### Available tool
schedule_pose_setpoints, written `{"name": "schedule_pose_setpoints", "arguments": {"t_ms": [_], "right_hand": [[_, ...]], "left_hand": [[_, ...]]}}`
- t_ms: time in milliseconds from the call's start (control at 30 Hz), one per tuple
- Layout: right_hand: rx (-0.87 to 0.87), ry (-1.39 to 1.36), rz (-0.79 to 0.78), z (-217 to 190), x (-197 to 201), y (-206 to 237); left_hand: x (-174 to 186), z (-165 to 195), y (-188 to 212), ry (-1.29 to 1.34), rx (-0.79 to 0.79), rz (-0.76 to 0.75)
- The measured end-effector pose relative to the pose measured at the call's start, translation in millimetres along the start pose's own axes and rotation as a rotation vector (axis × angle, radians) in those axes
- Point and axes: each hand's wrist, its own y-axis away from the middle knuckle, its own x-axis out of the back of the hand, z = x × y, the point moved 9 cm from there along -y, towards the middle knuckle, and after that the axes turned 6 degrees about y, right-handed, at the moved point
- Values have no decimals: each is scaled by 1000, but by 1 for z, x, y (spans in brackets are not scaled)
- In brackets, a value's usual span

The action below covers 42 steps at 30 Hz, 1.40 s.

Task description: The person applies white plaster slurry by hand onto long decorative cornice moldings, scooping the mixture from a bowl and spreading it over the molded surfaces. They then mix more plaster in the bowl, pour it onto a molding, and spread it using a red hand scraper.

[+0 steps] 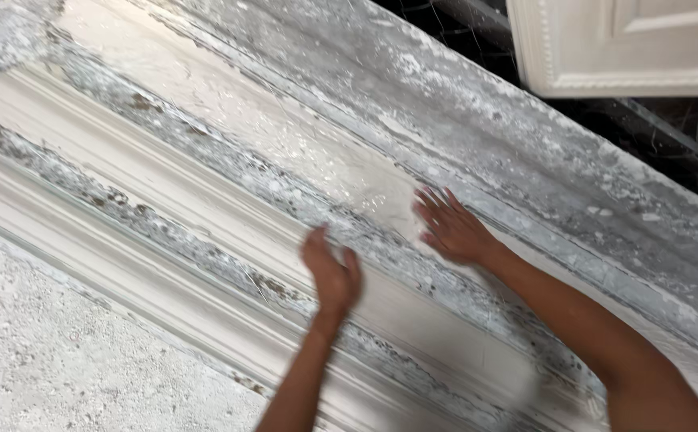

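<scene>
While a long white plaster moulding point(205, 200) lies diagonally across the plaster-crusted worktop point(61, 360), the right hand point(453, 230) presses flat, fingers spread, on its wet surface; the left hand point(331, 276) hovers open, holding nothing.

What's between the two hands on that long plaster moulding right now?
Nothing separate: in the head view, between the left hand and right hand only the plaster moulding shows, a grey crusted ridge.

Both hands, the left hand point(331, 276) and right hand point(451, 230), are blurred; the white panel point(629, 44) far right is cut off.
</scene>
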Motion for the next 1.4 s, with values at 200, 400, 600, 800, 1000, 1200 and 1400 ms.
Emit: {"name": "schedule_pose_setpoints", "arguments": {"t_ms": [200,400,600,800,1000,1200,1400], "right_hand": [[-11,125,-55,-12,-14,-36],[53,118,38,-54,-1,-174],[24,79,39,-83,19,-288],[-14,53,76,-106,35,-371],[-100,-15,41,-116,37,-450],[-88,-34,1,-114,34,-437],[-51,148,-89,-113,24,-423]], "left_hand": [[77,-66,-114,-238,-100,4],[76,-74,-115,-243,-53,-32],[70,-91,-107,-211,-19,-38],[70,-92,-94,96,4,-54],[134,-145,-158,241,-89,-67],[214,-281,-338,-181,-96,-59],[217,-280,-359,-354,-100,-109]]}}
